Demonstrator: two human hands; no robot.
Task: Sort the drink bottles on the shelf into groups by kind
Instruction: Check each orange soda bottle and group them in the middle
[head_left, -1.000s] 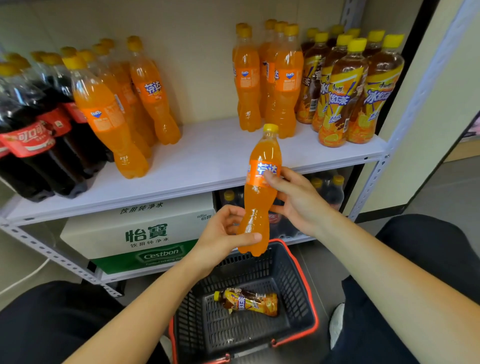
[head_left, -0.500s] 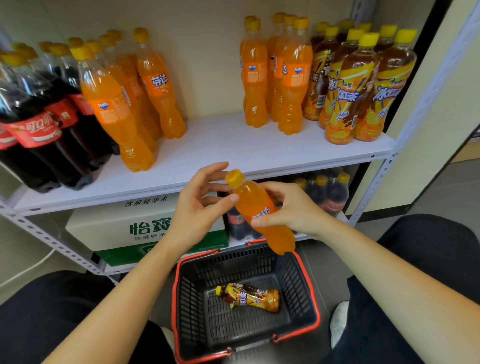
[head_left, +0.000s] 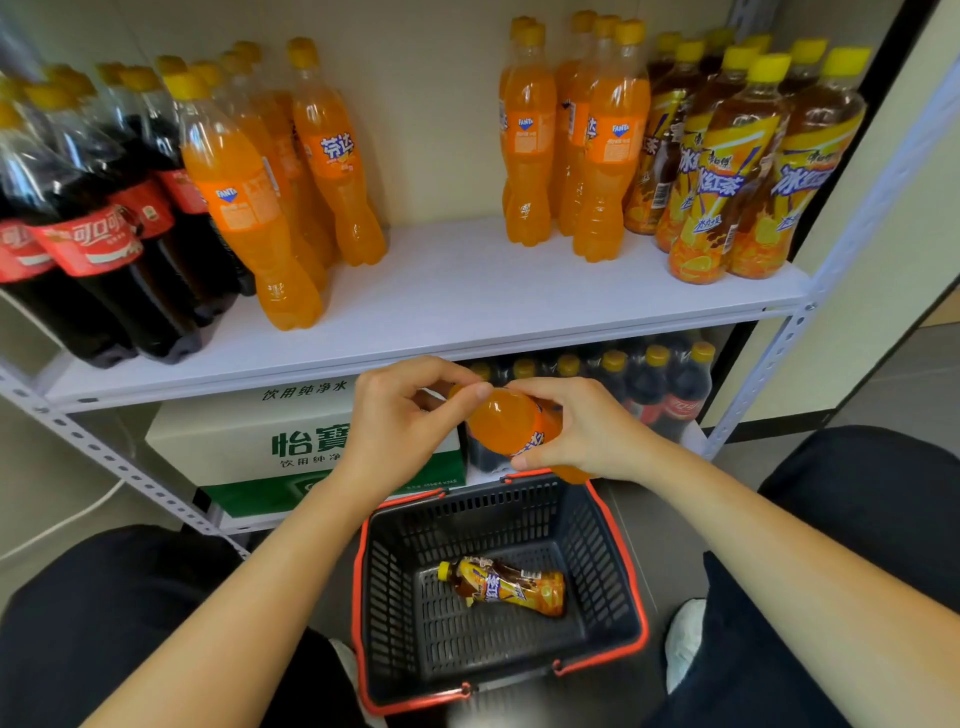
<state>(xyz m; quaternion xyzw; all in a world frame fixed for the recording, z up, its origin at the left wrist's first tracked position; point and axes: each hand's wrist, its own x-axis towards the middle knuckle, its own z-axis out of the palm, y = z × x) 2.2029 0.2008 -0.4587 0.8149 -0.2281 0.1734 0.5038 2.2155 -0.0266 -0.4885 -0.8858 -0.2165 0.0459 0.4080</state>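
— Fingers (head_left: 475, 391) of the left hand (head_left: 400, 431): what are they doing?

— They curl in and pinch the neck end of an orange soda bottle (head_left: 506, 423); the cap is hidden under them. The right hand (head_left: 587, 431) grips the bottle's body, thumb below and fingers over the top.

— Where is that bottle in the frame?

— At centre, tilted with its neck toward the left. It is in front of the edge of the white shelf (head_left: 467, 291) and just over the far rim of the black basket (head_left: 597, 551).

— And on the shelf?

— Cola bottles (head_left: 93, 244) stand at the upper left, with a group of orange sodas (head_left: 244, 208) just beside them. Well apart, right of centre, a second orange soda group (head_left: 597, 135) stands against the iced tea bottles (head_left: 727, 171) at the upper right.

— Anything in the basket?

— One iced tea bottle (head_left: 509, 584) lies on its side at lower centre, cap toward the left. Behind the hands, a water carton (head_left: 249, 436) and more cola (head_left: 670, 384) sit on the level below.
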